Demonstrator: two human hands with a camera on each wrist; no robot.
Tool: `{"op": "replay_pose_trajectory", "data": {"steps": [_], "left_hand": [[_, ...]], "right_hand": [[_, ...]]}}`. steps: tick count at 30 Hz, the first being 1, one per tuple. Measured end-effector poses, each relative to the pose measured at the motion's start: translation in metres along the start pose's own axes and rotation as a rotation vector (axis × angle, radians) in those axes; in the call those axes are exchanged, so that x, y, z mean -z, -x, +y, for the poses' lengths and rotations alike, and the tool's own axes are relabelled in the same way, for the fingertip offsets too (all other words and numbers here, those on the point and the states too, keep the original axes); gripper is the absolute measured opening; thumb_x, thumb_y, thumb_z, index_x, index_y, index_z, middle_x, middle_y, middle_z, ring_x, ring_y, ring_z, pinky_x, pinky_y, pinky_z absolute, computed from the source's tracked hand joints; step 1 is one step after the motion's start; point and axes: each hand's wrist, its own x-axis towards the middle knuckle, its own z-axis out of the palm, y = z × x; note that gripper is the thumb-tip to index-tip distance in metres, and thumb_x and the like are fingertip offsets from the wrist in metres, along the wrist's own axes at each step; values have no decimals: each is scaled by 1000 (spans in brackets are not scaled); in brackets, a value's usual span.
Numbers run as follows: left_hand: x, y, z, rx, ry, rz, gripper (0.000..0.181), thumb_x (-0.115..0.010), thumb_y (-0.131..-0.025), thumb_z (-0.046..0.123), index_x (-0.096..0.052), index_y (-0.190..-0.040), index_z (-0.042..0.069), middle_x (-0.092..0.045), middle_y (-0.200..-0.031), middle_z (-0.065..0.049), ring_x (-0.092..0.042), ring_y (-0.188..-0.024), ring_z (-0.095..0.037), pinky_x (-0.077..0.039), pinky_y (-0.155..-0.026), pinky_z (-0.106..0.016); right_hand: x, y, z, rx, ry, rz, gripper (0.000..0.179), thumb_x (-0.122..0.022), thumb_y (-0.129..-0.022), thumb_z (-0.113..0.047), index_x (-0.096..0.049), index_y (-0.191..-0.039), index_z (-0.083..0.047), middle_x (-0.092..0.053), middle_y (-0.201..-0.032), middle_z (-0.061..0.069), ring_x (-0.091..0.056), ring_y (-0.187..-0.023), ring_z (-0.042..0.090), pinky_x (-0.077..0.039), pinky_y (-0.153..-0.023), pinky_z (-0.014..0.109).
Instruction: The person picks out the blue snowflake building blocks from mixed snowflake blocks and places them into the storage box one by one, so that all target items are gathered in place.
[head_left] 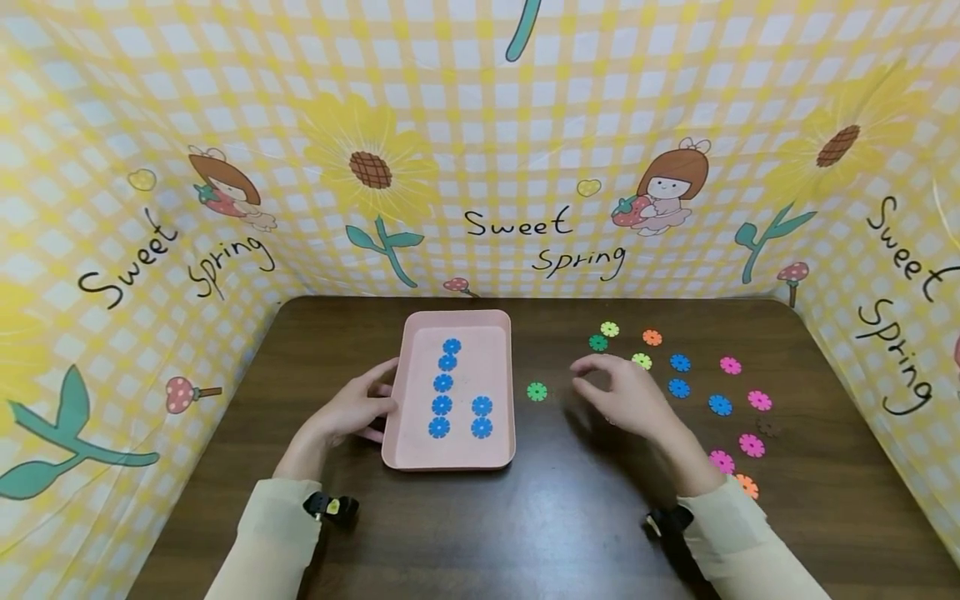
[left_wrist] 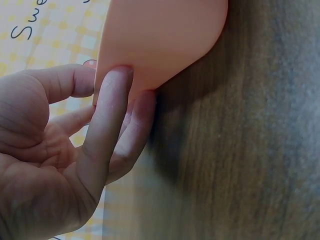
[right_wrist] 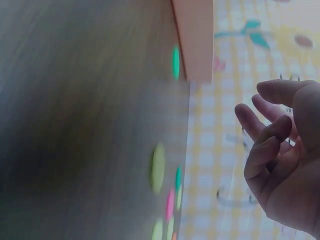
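From the head view, the pink tray (head_left: 416,354) sits on the tabletop (head_left: 457,533), holding seven blue discs (head_left: 442,382): a row of five on the left, two on the right. The left hand (head_left: 356,408) touches its left wall. A green disc (head_left: 537,391) lies just beyond the right wall, on the strip of tabletop before the right hand (head_left: 618,396); other loose discs (head_left: 720,405) spread farther right. In the left wrist view, the fingers are spread against the tray's outer wall. In the right wrist view, the fingers are loosely bent, gripping nothing, apart from the tray
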Motion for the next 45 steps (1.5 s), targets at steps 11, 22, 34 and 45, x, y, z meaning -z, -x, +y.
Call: {"op": "replay_pose_trajectory", "data": {"steps": [11,22,34,45], "left_hand": [[0,-1,0,1,-4,-1,79,-59,-98,7,-24,-167,22,-47,-138,-27,-65,-107,-34,-63,-68,-48],[-1,0,-1,1,-11,5,78,-59,-98,7,-24,-166,21,-47,-138,-27,-66,-104,-33,-63,-68,-47],[-1,0,0,8,-16,12,79,-59,-97,7,-24,-166,20,-48,-136,-26,-66,-103,-32,-63,-68,-47],[-1,-1,-1,9,-2,2,79,-60,-97,7,-24,-166,21,-48,-137,-26,-66,-104,-33,-63,-68,-48]], "right_hand": [[57,35,56,-166,76,38,36,-68,-101,-34,-70,-128,-11,-72,-119,12,-53,-67,18,-45,-61,35],[91,70,104,-275,208,-48,52,-65,-101,-45,-64,-136,-5,-66,-130,25,-58,-118,51,-50,-86,64],[104,79,119,-361,328,-114,61,-73,-95,-41,-62,-134,5,-68,-123,27,-62,-111,51,-50,-81,66],[114,79,126,-418,355,-161,58,-73,-95,-37,-62,-128,9,-67,-117,31,-63,-105,50,-51,-78,65]]}}
